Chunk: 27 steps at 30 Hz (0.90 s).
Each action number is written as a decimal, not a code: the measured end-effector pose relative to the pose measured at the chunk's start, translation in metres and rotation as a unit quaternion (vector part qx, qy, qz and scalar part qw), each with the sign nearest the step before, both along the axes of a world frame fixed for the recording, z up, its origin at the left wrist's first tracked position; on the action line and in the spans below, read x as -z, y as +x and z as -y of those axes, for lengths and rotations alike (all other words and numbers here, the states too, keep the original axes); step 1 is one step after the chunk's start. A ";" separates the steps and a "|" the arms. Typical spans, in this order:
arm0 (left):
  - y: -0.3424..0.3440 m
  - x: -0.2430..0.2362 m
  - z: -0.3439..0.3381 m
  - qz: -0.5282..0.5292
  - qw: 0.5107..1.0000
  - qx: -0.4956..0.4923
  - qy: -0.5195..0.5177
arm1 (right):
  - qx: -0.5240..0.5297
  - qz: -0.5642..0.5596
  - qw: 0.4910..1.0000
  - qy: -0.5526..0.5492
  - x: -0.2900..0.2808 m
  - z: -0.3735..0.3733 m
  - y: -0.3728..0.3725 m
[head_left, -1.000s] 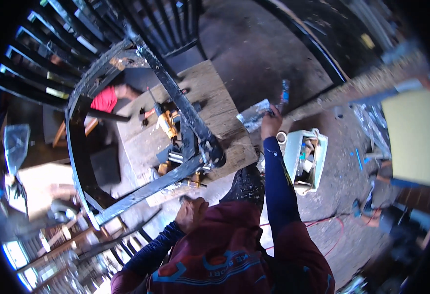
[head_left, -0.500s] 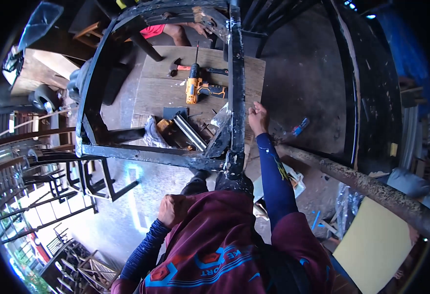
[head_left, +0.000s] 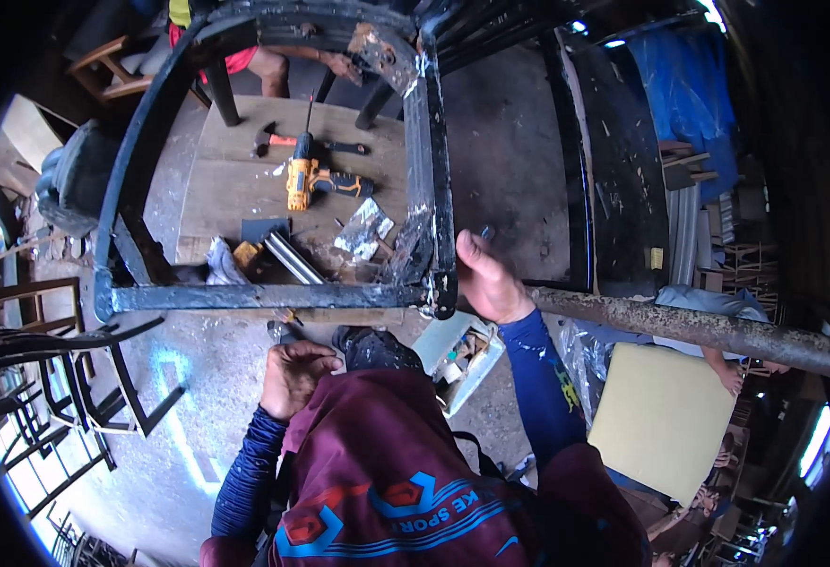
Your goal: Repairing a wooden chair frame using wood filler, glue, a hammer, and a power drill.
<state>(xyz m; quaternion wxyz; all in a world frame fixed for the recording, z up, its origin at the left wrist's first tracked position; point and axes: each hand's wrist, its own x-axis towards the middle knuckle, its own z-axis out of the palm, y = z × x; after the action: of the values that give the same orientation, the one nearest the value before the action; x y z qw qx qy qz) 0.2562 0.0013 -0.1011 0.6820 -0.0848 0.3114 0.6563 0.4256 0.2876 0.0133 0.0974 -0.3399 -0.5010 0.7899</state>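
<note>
A black wooden chair frame with worn paint stands before me. My right hand is beside its near right corner, thumb stretched up and apart; whether it touches the wood I cannot tell. My left hand is held close to my body with its fingers curled together; anything in them is too small to make out. Through the frame I see a wooden board. On it lie an orange and black cordless drill, a hammer, a metal bar and a paint-spotted scrap.
A person's hand is at the frame's far side. An open white container of small items sits below my right arm. A rough pole crosses at right, near a cream panel and another person's hand. Dark chair frames stand left.
My view has shifted to the right, so the frame and board appear further left. My right hand has come back from beyond the frame's right side to its near corner. My left hand stays near my body.
</note>
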 end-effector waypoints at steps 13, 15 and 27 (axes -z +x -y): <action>-0.023 -0.005 -0.007 -0.399 0.901 0.169 -0.027 | 0.112 -0.025 0.982 -0.151 -0.006 0.008 -0.028; -0.023 0.001 -0.004 -0.403 0.898 0.173 -0.020 | 0.101 -0.025 0.985 -0.141 -0.006 0.008 -0.030; -0.020 -0.083 -0.033 -0.580 0.757 0.281 0.110 | 0.097 -0.018 0.989 -0.114 -0.009 0.015 -0.033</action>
<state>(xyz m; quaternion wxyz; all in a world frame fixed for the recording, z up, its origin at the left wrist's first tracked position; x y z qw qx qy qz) 0.2360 0.0340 -0.0179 0.5295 0.4789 0.5827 0.3883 0.3922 0.2731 0.0227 0.1435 -0.3816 -0.3704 0.8346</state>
